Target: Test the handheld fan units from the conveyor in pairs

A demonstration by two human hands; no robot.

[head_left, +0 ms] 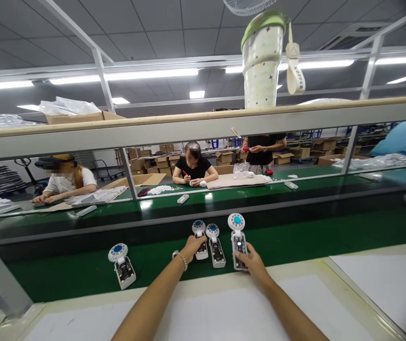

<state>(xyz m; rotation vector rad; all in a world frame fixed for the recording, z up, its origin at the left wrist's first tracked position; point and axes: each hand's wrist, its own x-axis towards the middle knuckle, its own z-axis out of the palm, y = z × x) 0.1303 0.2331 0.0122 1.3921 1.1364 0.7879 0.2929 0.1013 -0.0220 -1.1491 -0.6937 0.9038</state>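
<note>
My left hand (pixel 193 247) has its fingers on a white device (pixel 201 251) with a round blue-centred head and an open body showing a circuit board. Just right of it, a similar device (pixel 217 253) lies on the green belt, untouched. My right hand (pixel 251 263) grips a third device (pixel 239 244) by its lower body, thumb across the front; a small light shines on its board. Farther left, a fourth device (pixel 124 272) rests alone near the belt's front edge.
The green belt (pixel 295 241) runs across in front of a white worktable (pixel 224 308). A shelf rail (pixel 174 130) crosses above, holding a large cup (pixel 264 66). Across the line, several people work beside small white parts (pixel 162 189) and cardboard boxes.
</note>
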